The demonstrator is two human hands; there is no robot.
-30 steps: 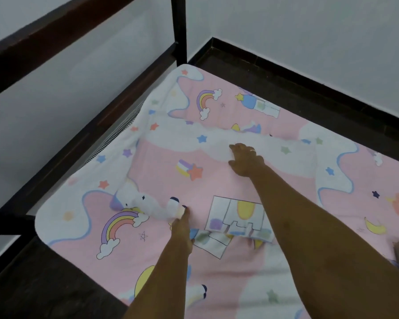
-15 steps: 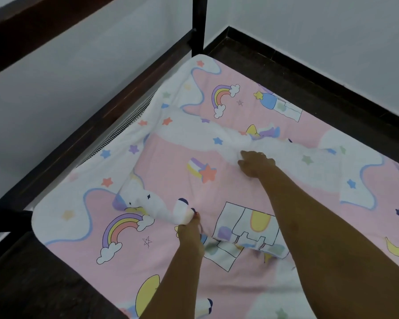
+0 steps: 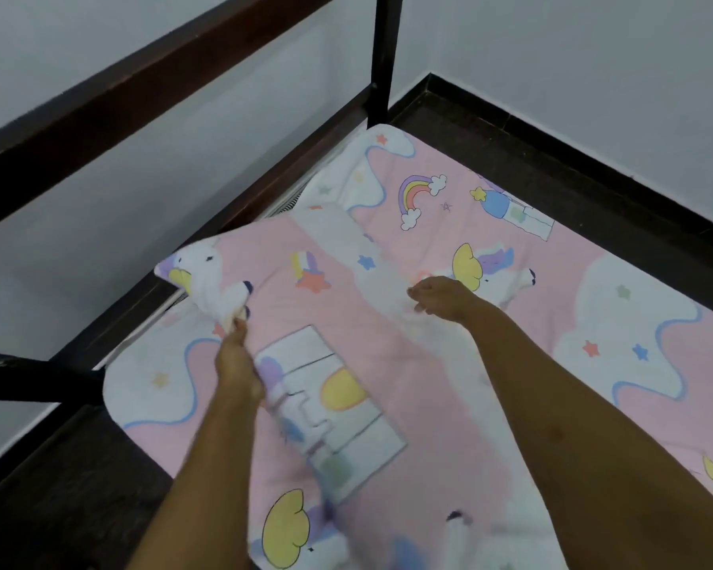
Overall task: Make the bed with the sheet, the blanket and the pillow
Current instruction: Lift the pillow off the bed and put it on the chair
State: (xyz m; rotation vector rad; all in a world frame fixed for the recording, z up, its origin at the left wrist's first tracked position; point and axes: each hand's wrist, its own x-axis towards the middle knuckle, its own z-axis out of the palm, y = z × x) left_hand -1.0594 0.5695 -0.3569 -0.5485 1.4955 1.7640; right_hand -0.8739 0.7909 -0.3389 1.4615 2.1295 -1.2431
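A pink sheet point(image 3: 462, 187) printed with unicorns, rainbows and stars covers the mattress. A second layer of the same fabric point(image 3: 305, 306) lies folded over it near me, its corner raised toward the left rail. My left hand point(image 3: 237, 364) grips that layer's left edge, and the bunched cloth stands up above my fingers. My right hand point(image 3: 441, 296) holds the fold's far edge near the bed's middle, fingers curled into the fabric. No pillow is in view.
A dark wooden bed frame point(image 3: 305, 158) with a rail and an upright post point(image 3: 383, 55) runs along the left side. White walls close in behind. Dark floor point(image 3: 593, 174) shows past the far edge and at the near left corner.
My left hand has lifted the folded layer's corner up and toward the left rail. My right hand has shifted right along the fold. The view has tilted down and closer.
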